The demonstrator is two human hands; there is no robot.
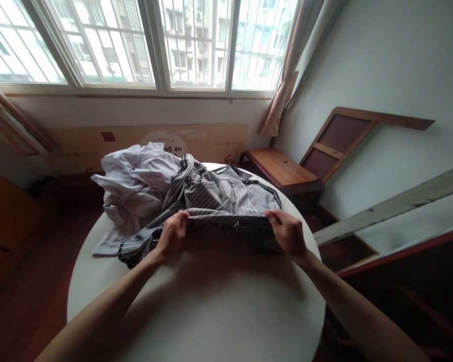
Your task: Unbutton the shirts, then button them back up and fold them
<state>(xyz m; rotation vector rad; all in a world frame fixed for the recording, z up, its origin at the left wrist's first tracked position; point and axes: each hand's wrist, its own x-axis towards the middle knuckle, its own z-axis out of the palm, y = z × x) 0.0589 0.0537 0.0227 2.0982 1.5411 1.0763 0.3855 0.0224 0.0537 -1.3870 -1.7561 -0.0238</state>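
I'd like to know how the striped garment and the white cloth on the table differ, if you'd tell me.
The striped garment is grey with dark edging; the white cloth looks plain. The garment's near edge is pulled taut between both hands, while the cloth lies bunched, untouched. Both are crumpled.

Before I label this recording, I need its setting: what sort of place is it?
Probably a room in a home, high up in a building: a round white table heaped with clothes, curtains beside the window, and apartment-like buildings outside.
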